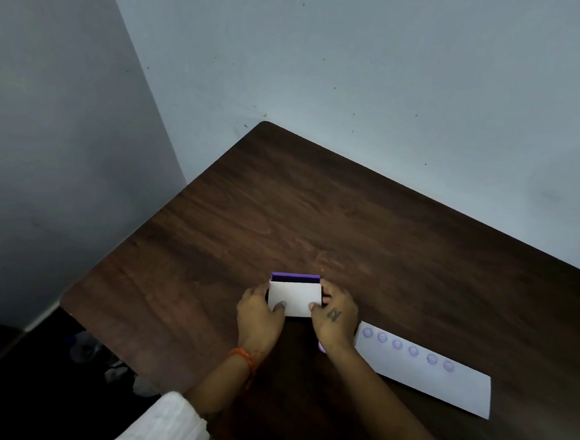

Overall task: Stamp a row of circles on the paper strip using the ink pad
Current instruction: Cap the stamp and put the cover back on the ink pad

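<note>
Fingers (280,305) grip ink pad (294,295) | paper strip (422,370) just right

A plain, dim indoor room, though whether home or office cannot be told. A dark wood-grain tabletop (316,221) with a rounded corner is pushed into the corner of two bare, scuffed pale walls (362,53), above a dark floor (12,389).

The table (316,214) is dark wood-grain with a smooth, faintly sheeny finish. The paper strip (442,381) is matt white. The ink pad (295,297) has a matt white lid over purple plastic. White cloth sleeve (164,424).
</note>
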A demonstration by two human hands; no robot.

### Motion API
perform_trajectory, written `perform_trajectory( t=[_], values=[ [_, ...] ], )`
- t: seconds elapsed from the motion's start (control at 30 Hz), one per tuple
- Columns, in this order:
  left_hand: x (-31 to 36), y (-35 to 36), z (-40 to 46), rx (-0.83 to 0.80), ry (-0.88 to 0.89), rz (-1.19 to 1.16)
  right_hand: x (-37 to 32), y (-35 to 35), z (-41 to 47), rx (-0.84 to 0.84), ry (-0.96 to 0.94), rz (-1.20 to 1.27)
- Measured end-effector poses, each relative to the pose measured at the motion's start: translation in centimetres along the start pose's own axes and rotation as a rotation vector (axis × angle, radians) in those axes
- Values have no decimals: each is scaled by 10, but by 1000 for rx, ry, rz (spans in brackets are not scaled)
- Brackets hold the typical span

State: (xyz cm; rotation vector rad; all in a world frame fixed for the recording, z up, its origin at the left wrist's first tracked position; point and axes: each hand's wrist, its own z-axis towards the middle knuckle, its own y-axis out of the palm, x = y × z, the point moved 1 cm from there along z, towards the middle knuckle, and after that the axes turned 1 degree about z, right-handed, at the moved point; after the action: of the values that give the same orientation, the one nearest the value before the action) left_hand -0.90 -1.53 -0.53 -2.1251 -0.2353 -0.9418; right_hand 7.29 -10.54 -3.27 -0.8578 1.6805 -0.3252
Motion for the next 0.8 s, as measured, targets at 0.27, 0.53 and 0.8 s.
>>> perform_trajectory(
  t=[0.27,0.53,0.8],
  values=[
    [-1,2,1,9,13,-3,0,1,1,22,44,29],
    [-6,2,6,16,32,-1,-1,-2,-1,-7,46,14],
    [-8,0,17,53,7,-23,-4,-12,4,-62,-7,-56]
  ],
)
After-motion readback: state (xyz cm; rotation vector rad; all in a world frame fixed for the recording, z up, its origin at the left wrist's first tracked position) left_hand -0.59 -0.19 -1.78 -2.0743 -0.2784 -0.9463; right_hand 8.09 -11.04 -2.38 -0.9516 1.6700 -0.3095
